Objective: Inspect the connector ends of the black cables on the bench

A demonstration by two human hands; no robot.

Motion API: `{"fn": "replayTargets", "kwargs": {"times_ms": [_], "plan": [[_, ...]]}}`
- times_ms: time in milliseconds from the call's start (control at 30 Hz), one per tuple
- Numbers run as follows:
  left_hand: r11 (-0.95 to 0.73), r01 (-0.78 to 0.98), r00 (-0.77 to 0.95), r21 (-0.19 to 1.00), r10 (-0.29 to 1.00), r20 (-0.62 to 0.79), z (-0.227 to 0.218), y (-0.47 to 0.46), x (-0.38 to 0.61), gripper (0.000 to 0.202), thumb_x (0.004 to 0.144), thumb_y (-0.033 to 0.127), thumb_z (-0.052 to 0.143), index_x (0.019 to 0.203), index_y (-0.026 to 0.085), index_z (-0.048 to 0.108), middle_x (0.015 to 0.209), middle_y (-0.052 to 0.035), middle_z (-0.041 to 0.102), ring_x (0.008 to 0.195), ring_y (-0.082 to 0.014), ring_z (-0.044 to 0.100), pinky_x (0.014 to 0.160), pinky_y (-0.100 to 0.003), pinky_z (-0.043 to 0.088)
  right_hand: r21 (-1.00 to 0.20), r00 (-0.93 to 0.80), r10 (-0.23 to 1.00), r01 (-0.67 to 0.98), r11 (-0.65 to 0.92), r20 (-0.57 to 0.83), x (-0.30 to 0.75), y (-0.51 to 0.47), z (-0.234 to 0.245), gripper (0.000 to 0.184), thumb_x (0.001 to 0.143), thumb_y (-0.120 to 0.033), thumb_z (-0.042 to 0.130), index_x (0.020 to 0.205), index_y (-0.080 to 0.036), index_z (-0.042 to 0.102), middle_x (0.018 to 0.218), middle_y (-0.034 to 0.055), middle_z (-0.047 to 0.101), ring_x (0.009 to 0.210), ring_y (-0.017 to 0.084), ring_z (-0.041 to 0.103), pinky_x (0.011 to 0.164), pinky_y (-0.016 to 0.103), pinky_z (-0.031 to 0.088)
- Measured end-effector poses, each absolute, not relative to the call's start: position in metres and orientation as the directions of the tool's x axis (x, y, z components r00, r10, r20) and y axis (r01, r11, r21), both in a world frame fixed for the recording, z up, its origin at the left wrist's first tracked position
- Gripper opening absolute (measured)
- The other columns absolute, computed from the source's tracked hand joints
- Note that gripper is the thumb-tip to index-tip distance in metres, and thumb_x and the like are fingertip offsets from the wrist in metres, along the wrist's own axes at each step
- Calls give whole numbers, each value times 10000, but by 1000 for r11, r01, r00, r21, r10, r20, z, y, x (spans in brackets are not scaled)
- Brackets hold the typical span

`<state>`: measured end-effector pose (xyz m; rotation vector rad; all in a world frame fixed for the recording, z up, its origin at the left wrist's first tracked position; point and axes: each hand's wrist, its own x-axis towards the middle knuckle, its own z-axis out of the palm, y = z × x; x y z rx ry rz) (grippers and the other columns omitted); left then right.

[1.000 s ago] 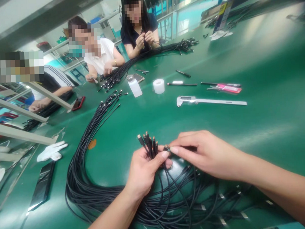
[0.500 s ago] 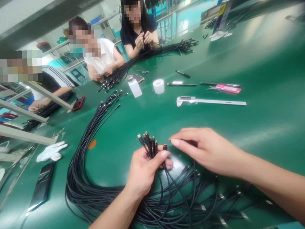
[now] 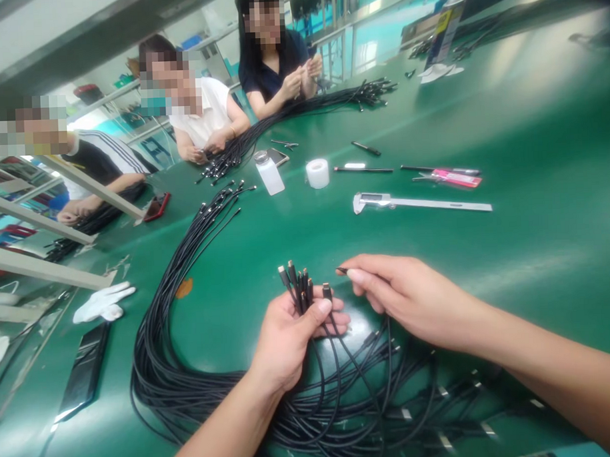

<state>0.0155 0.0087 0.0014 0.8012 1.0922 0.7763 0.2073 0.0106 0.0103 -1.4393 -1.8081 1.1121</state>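
Several black USB cables stand plug-end up in my left hand (image 3: 293, 329), with their metal connector tips (image 3: 299, 275) above the fingers. One black plug (image 3: 327, 293) sits apart from that cluster, under my left thumb. My right hand (image 3: 391, 282), just to the right, pinches the dark end of another cable (image 3: 342, 270), and a cable runs down below that hand. Its plug is mostly hidden by the fingers. Below both hands spreads a thick bundle of black cables (image 3: 153, 340), curving round to the left and up the table.
A digital caliper (image 3: 424, 203), a white tape roll (image 3: 317, 173), a white bottle (image 3: 269, 173) and pink-handled tool (image 3: 456, 177) lie beyond my hands. At left are a black phone (image 3: 84, 369) and white glove (image 3: 105, 302). Three people handle cables across the green table (image 3: 295, 229).
My right hand has shifted slightly, and the dark end between its fingers now shows more. My left fingers have opened out a little under the separate plug. A co-worker's hands have moved apart.
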Motion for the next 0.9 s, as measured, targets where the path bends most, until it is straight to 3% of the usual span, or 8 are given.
{"fn": "replayTargets", "kwargs": {"times_ms": [267,533,700,900], "plan": [[412,-103,205,906,900,-386,0,8,16,306,616,194,840,786,94,607,657,8,628,577,-66,600,599,-178,501,-950,-381,909,308,-48,-169,202,8,13,214,920,-343,496,952,-182,633,694,-27,552,558,57,423,549,178,353],[391,-51,205,919,905,-374,-3,6,16,329,594,148,837,866,113,655,746,-3,678,635,-60,600,647,-169,504,-979,-434,883,164,-119,-180,192,6,13,164,899,-290,520,893,-160,621,718,-30,536,571,51,393,578,184,343],[395,-61,219,916,901,-374,-2,5,17,366,582,128,842,910,116,681,846,-30,711,727,-82,638,713,-186,523,-984,-395,905,143,-107,-156,189,8,5,176,857,-311,572,783,-152,564,746,-15,522,712,87,456,655,196,385],[419,-129,290,899,883,-370,-1,8,16,339,614,184,844,878,91,653,717,-20,679,613,-66,608,644,-182,505,-984,-389,908,134,-114,-158,192,11,6,183,848,-331,566,793,-157,549,744,-8,540,710,95,481,648,201,397]]}}
